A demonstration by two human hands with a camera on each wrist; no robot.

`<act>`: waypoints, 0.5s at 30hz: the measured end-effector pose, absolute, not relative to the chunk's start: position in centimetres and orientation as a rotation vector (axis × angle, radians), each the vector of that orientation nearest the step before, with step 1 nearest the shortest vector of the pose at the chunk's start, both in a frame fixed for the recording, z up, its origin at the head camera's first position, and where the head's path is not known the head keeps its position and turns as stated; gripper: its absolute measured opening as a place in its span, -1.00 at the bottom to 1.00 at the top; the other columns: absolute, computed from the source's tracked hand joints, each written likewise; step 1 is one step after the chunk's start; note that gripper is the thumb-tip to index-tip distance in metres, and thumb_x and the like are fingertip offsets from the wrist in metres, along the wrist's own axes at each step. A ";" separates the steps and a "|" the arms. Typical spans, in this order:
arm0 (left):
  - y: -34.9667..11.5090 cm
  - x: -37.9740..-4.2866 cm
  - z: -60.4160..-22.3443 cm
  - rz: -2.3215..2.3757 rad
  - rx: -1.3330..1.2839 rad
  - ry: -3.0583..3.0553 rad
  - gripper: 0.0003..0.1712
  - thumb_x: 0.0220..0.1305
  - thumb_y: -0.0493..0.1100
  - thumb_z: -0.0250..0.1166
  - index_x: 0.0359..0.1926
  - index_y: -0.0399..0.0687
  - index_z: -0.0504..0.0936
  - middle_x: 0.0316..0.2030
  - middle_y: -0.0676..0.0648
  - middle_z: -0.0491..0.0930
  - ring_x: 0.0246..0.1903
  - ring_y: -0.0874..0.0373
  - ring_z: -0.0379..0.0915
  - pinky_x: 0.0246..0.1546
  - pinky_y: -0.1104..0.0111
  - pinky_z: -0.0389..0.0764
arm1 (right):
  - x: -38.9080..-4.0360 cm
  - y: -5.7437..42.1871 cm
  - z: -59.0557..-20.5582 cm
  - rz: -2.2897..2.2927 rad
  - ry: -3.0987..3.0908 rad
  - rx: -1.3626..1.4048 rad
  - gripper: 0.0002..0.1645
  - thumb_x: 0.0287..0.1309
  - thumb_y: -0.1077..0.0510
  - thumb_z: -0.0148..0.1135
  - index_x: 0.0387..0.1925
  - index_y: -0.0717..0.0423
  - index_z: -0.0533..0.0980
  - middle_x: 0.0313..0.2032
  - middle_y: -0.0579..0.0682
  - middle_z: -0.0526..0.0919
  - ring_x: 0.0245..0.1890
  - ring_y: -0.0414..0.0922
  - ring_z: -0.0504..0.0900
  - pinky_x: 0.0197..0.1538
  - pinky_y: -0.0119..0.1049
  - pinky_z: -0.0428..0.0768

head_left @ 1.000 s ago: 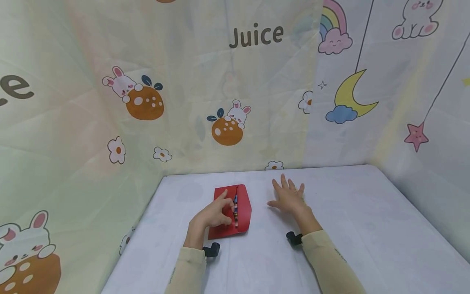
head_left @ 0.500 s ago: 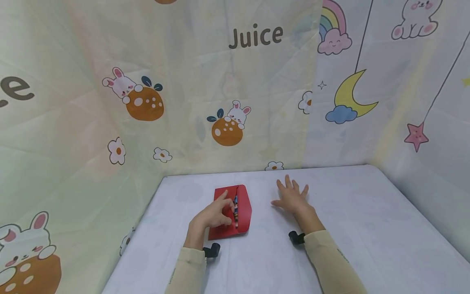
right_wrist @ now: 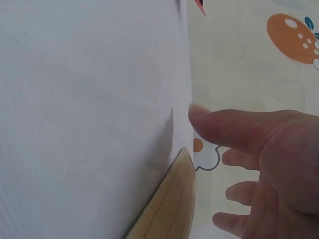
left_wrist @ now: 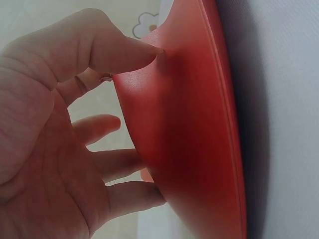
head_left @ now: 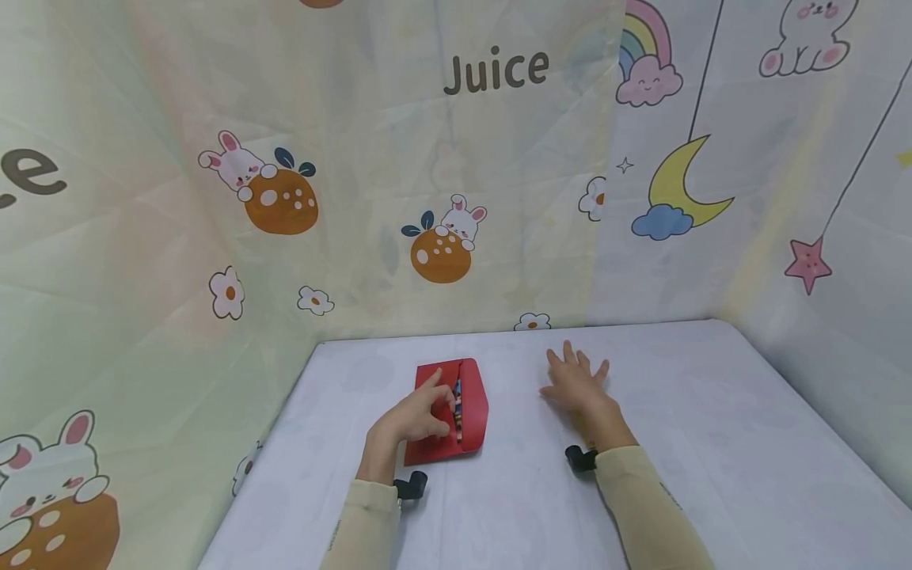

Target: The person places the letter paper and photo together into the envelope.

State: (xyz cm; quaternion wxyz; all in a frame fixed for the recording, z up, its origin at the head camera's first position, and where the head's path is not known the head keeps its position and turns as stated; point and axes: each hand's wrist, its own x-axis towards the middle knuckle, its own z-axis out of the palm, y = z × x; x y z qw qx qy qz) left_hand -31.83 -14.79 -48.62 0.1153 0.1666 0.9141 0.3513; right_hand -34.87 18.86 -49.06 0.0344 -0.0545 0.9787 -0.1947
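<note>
A red envelope (head_left: pixel 476 412) lies on the white table, its flap unfolded to the right. Colourful printed contents (head_left: pixel 458 404) show in its bulging mouth; their kind is too small to tell. My left hand (head_left: pixel 409 417) pinches the envelope's front panel between thumb and fingers. Seen from the left wrist, the thumb (left_wrist: pixel 129 55) presses into the red paper while other fingers reach its edge. Farther right, my right hand (head_left: pixel 579 389) hovers low over the table with its fingers spread, holding nothing visible. Near it, a tan pointed strip (right_wrist: pixel 172 199) with dotted lines appears in the right wrist view; its kind is unclear.
The white-covered table (head_left: pixel 523 507) ends at a patterned fabric wall (head_left: pixel 370 237) at the back. More printed fabric closes in both sides. A black camera mount sits on each wrist.
My right hand has drifted to the right, away from the envelope, with fingers still spread. The left hand and the envelope have stayed in place.
</note>
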 end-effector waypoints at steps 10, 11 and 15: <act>-14.7 -31.7 -48.5 1.044 0.482 2.667 -0.62 0.06 -0.22 0.56 -0.16 0.24 0.61 0.68 -0.07 -0.11 0.46 -0.23 0.10 -0.11 0.17 0.75 | -35.3 19.9 -49.6 -0.614 2.988 -0.111 -0.03 0.33 -0.03 0.32 0.61 0.13 0.12 0.62 0.42 -0.20 0.58 0.48 -0.14 0.39 0.63 -0.44; -14.7 -31.7 -48.5 1.049 0.483 2.665 -0.62 0.06 -0.23 0.56 -0.16 0.23 0.61 0.68 -0.07 -0.11 0.46 -0.23 0.10 -0.12 0.17 0.75 | -35.3 19.9 -49.6 -0.613 2.986 -0.108 -0.03 0.33 -0.03 0.32 0.61 0.13 0.12 0.62 0.41 -0.19 0.58 0.48 -0.14 0.39 0.63 -0.45; -14.8 -31.7 -48.5 1.051 0.488 2.663 -0.62 0.07 -0.23 0.55 -0.16 0.23 0.61 0.68 -0.08 -0.12 0.44 -0.22 0.11 -0.14 0.20 0.74 | -35.3 19.9 -49.7 -0.601 2.987 -0.106 -0.04 0.34 -0.03 0.32 0.61 0.13 0.13 0.62 0.41 -0.17 0.58 0.47 -0.12 0.39 0.64 -0.43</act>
